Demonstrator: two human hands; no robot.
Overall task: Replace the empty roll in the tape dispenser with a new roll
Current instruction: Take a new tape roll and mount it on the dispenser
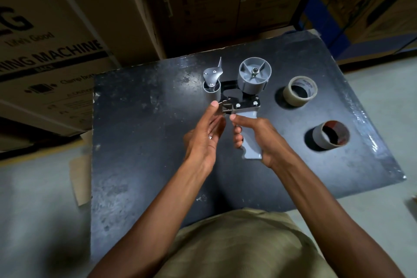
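Above the table (pixel 140 165) — right hand (pixel 255 135) grips dispenser (pixel 246 97), seemingly roll-less.

Grey tape dispenser (pixel 244 95) with bare hub, new roll (pixel 300 91) and empty core (pixel 330 135) beside it.

Left of the fingers (pixel 214 104) the black bench (pixel 140 142) lay bare and open. To their right stood a tape roll (pixel 300 91) and an empty core (pixel 330 135), apart from each other. Stacked cartons (pixel 67 29) walled off the bench's far edge.
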